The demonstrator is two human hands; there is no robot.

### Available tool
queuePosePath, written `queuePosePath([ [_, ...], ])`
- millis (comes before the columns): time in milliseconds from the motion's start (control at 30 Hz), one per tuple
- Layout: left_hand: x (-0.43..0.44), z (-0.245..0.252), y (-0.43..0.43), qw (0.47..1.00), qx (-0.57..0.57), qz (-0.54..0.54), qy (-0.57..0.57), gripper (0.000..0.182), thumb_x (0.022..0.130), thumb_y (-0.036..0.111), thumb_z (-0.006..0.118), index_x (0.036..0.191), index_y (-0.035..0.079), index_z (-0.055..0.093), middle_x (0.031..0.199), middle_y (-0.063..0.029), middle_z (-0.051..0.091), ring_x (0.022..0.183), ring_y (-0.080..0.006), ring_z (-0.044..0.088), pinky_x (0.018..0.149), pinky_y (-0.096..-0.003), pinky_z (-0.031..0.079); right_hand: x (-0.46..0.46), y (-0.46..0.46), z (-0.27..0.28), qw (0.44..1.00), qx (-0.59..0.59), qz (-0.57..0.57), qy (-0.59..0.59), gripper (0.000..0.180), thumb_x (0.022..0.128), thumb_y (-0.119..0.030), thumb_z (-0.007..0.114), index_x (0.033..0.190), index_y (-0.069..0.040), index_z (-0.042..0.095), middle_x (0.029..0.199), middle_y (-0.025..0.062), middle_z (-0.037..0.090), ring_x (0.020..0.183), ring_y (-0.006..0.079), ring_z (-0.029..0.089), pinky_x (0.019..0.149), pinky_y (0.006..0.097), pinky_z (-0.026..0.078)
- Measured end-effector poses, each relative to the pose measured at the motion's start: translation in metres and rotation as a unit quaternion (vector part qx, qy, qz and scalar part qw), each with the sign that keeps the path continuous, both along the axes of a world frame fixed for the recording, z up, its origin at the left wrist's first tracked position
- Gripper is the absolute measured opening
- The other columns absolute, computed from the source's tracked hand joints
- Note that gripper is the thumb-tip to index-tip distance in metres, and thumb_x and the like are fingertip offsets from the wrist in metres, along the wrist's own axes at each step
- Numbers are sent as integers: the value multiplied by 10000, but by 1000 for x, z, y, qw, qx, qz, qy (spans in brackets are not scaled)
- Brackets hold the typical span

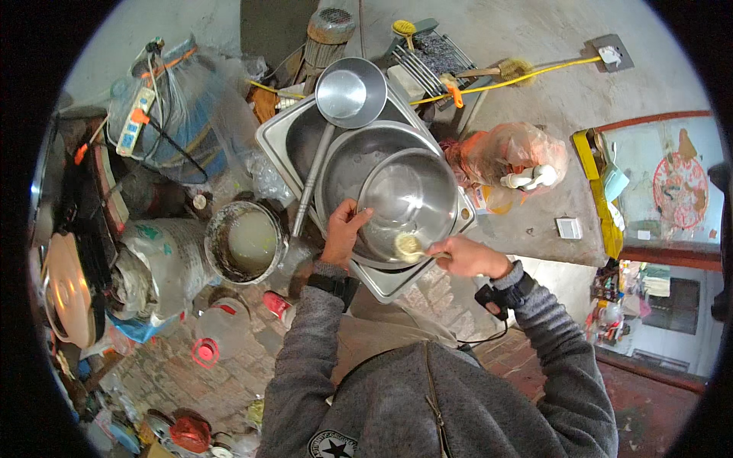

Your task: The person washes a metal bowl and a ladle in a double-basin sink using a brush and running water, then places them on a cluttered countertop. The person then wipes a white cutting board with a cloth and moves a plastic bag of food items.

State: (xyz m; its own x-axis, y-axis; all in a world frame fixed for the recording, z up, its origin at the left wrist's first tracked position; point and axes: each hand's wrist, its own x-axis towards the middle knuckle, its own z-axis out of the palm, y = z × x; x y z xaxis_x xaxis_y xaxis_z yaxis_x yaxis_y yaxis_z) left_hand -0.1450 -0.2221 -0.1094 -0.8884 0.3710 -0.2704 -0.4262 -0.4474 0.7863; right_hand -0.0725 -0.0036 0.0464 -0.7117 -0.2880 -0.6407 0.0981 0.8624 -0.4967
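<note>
A stainless steel bowl [395, 194] is tilted inside a larger metal basin [343, 166], which rests on a double-bowl steel sink [277, 137]. My left hand [342, 232] grips the bowl's left rim, thumb on the inside. In my right hand [471, 256] is the handle of a round-headed scrub brush [408, 246], its pale bristles at the bowl's near inner wall. A long-handled metal ladle or dipper [350, 94] lies across the sink's far side, its handle pointing down and left. The basin's underside is hidden.
Left of the sink stands a bucket of cloudy liquid [252, 243]. A capped plastic jug [222, 329] is on the brick floor. Beyond the sink are a metal rack [421, 68] and a yellow cord [532, 79]. Plastic bags [504, 160] lie to the right.
</note>
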Motion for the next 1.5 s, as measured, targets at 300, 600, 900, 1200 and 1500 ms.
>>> queuePosePath([
  [300,-35,65,-21,965,-261,6,4,299,900,192,626,702,109,417,643,49,379,561,-64,399,497,-255,345,13,30,-33,954,93,-105,263,335,826,-72,562,1157,-56,613,799,205,651,748,374,648,646,444,513],
  [600,1,11,-19,922,60,45,-380,70,928,61,538,873,17,539,768,-59,555,639,-153,533,550,-258,516,73,51,58,898,-57,-228,373,255,825,-65,649,1063,-2,582,713,102,611,605,151,582,576,275,476],
  [900,68,-26,43,659,413,18,-628,131,957,32,408,870,-37,477,773,-77,481,654,-184,522,576,-273,560,15,39,133,763,109,-242,590,549,742,-237,809,1145,22,540,851,206,653,764,309,666,639,379,518],
  [1200,78,-20,98,688,330,-9,-646,191,923,-24,448,735,13,453,671,-38,443,565,-171,480,518,-284,509,-22,34,132,817,172,-293,466,642,706,-412,769,1095,51,553,859,272,637,779,422,644,647,450,513],
  [1500,81,-29,101,719,305,-61,-621,195,933,-11,426,739,-2,442,704,-34,438,617,-157,480,498,-267,500,-26,58,133,860,57,-234,450,612,681,-195,685,1230,13,511,1101,246,602,1029,398,596,864,421,483],
])
